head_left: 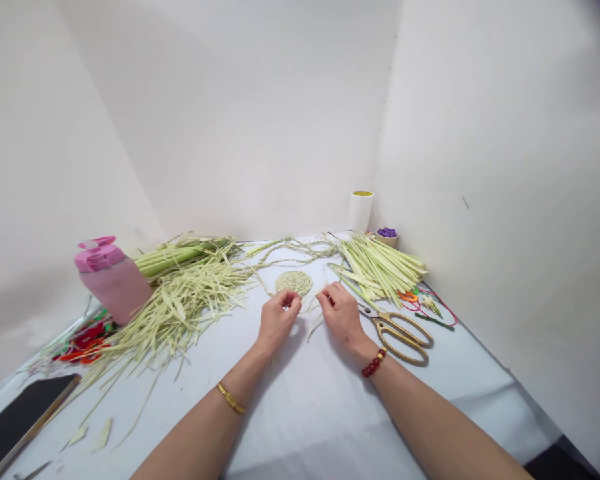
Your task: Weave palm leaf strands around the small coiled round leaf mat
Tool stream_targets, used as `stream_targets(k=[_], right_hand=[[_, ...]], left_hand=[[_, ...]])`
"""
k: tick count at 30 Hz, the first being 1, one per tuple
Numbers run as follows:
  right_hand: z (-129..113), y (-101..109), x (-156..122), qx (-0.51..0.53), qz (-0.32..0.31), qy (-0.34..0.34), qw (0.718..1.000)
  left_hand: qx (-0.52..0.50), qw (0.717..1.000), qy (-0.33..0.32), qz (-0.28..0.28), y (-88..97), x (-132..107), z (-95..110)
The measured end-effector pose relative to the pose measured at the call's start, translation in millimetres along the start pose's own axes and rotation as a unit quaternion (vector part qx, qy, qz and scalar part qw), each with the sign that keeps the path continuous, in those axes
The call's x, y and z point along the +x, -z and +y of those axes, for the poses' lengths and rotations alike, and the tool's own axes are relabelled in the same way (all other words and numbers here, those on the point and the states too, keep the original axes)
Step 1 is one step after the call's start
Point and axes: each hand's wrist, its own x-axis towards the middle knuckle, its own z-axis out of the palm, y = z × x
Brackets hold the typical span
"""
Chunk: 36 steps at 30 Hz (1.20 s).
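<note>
A small round coil of woven pale green leaf strips (pixel 294 282) lies on the white table (pixel 300 400), just beyond my hands. My left hand (pixel 277 321) is closed in a pinch on a thin leaf strip trailing from the coil. My right hand (pixel 341 313) is also closed, its fingertips pinching a thin strip (pixel 314 308) that runs between the two hands. A gold bracelet is on my left wrist. Red beads circle the right wrist.
A loose heap of leaf strips (pixel 180 307) and a pink bottle (pixel 111 278) lie at the left. A neat bundle of strips (pixel 380 267) and gold scissors (pixel 403 331) sit at the right. A white roll (pixel 361 210), small bowl (pixel 387 235) and dark tablet (pixel 23 417) are also there.
</note>
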Motion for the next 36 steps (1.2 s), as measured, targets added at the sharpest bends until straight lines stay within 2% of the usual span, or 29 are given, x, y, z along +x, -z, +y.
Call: stream_targets(k=[3, 5, 8, 11, 16, 21, 26, 31, 33, 36], right_hand=[[0, 0, 0, 0.008, -0.002, 0.003, 1.0], [-1, -1, 0, 0.033, -0.031, -0.008, 0.999], [-5, -3, -4, 0.077, -0.099, -0.027, 0.992], [-12, -5, -9, 0.1, -0.159, -0.017, 0.982], [-20, -8, -15, 0.117, -0.216, 0.003, 0.969], [-20, -9, -15, 0.134, -0.22, -0.019, 0.966], [-20, -10, -17, 0.134, -0.208, -0.013, 0.969], [-24, -4, -13, 0.124, -0.112, -0.035, 0.985], [-26, -1, -9, 0.156, -0.092, -0.056, 0.982], [-28, 1, -2, 0.241, -0.08, -0.105, 0.962]], left_hand=[[-0.079, 0.995, 0.056, 0.006, -0.5, 2, -1], [-0.158, 0.982, 0.099, 0.011, -0.1, 4, -1], [-0.284, 0.947, 0.15, 0.009, 1.2, 5, 2], [-0.382, 0.905, 0.189, -0.014, 2.0, 4, 5], [-0.464, 0.851, 0.241, -0.043, 2.8, 3, 7], [-0.492, 0.828, 0.264, -0.045, 4.6, 6, 3], [-0.481, 0.835, 0.264, -0.05, 6.0, 6, 4], [-0.43, 0.866, 0.24, -0.087, 8.1, 3, 10], [-0.403, 0.883, 0.216, -0.106, 7.3, 2, 11], [-0.37, 0.901, 0.183, -0.135, 4.5, -1, 11]])
